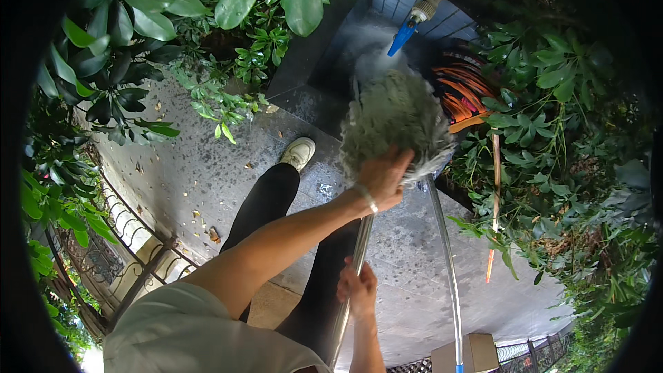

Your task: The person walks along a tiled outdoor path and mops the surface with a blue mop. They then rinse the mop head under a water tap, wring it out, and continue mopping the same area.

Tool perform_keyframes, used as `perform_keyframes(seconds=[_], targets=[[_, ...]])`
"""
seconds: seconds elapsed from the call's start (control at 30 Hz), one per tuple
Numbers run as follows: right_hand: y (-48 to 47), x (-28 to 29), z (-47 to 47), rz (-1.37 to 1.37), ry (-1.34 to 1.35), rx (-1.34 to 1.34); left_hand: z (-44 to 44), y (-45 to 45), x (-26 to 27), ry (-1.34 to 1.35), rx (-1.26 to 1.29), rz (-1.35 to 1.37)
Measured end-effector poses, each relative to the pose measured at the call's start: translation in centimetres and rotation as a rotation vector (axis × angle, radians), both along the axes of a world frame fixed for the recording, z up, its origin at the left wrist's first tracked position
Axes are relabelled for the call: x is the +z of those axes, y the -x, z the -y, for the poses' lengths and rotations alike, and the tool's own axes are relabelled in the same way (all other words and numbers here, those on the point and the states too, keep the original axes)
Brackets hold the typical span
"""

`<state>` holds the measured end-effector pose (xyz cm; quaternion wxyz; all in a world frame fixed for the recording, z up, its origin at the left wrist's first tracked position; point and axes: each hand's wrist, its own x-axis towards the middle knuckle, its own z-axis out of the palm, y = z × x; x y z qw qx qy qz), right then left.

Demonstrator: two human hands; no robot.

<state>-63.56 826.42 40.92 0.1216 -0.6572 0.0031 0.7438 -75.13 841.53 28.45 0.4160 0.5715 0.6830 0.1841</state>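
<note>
My left hand (386, 176), with a pale bracelet at its wrist, is at the near side of a grey string mop head (393, 119), its fingers pressed into the strands. Lower down, my right hand (357, 290) is closed around the mop's shiny metal pole (339, 326). Beyond the mop head is a tap with a blue lever (401, 36); white spray or running water shows beneath it, and the mop's far edge lies by that water. Exactly where the strands rest is hidden.
Orange-and-black strands (463, 88) lie right of the mop head. A second metal pole (445, 254) leans at the right. Leafy shrubs (559, 114) crowd both sides. My white shoe (299, 154) stands on wet grey paving (207, 166), near a dark stone ledge (305, 52). Metal railings (129, 243) run at left.
</note>
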Motion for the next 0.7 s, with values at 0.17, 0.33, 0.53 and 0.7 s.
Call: perform_keyframes(seconds=[0.17, 0.33, 0.53, 0.7], targets=[[2.3, -7.3, -7.1, -0.143, -0.071, -0.016, -3.2, -4.5, -3.1, 0.172, -0.457, -0.076], [1.3, -5.7, -6.1, -0.312, 0.126, -0.320, -4.8, 0.0, -4.2, 0.310, -0.230, 0.515], [-3.1, 5.0, -0.1, -0.536, 0.171, -0.500, -3.1, 12.6, -7.6, 0.014, -0.110, -0.026], [-7.1, 11.1, 4.8, -0.230, 0.256, -0.411, -3.6, 14.4, -14.7, -0.030, -0.501, -0.398]])
